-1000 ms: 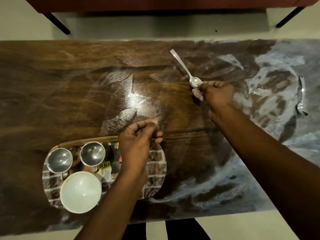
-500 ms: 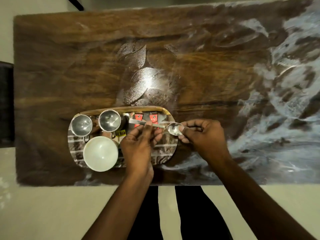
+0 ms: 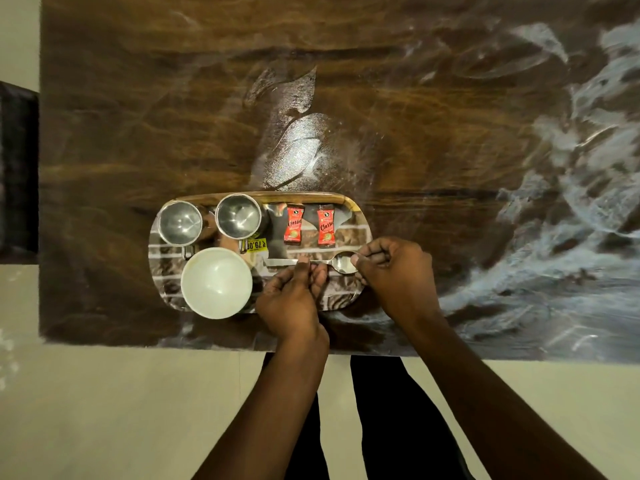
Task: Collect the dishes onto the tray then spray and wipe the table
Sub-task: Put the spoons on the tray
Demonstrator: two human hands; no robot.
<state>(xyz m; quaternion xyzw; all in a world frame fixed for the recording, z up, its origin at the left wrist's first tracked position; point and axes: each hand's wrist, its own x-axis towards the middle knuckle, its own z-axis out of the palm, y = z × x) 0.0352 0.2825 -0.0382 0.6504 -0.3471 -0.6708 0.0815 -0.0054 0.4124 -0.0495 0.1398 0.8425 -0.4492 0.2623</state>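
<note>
An oval tray [image 3: 349, 202] lies near the table's front edge. On it stand two steel cups [image 3: 180, 223] [image 3: 238, 216], a white bowl [image 3: 216, 282] and two red sachets [image 3: 293, 224]. A steel spoon [image 3: 341, 264] lies level over the tray's right part, handle pointing left. My right hand [image 3: 394, 268] pinches the spoon's bowl end. My left hand [image 3: 294, 299] pinches the handle near its middle.
The brown table [image 3: 138, 116] has white swirled patterning on its right side. A dark piece of furniture [image 3: 17, 168] stands past the table's left edge. Pale floor and my dark trouser legs show below the front edge.
My right hand carried the spoon from the far middle of the table to the tray. My left hand took hold of its handle. The view shifted left and back.
</note>
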